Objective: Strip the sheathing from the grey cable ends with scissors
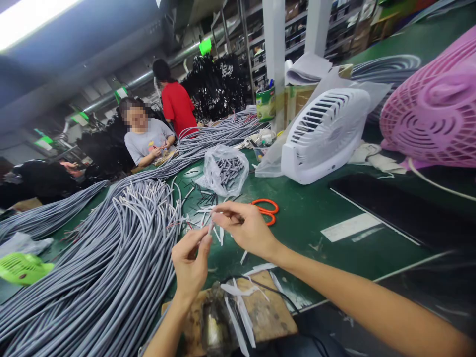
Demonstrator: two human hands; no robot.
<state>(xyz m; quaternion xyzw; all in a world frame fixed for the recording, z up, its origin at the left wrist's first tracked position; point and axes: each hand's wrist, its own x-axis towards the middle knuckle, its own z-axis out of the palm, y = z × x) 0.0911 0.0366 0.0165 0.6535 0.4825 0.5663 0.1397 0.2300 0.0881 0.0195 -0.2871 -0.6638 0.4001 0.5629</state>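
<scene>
Low over the green table, my left hand [191, 258] pinches a short, thin light-grey piece [210, 228] between thumb and fingertips. My right hand [245, 228] is closed at the upper end of the same piece, thumb against fingers. Something dark shows inside its curled fingers, too small to name. White paper-like strips [222, 235] and thin black bits lie just behind my hands. Partly hidden by my right hand is a pair of scissors with orange handles [273, 206]. Beyond my hands sits a clear plastic bag [241, 173] full of short grey pieces [228, 171].
Bundled grey cables [122, 248] cover the left side. A stained wooden board [267, 307] with a metal cylinder [214, 322] stands in front. On the right are a white fan [323, 139], a pink fan [431, 109] and a dark flat panel [390, 208]. Two people work beyond.
</scene>
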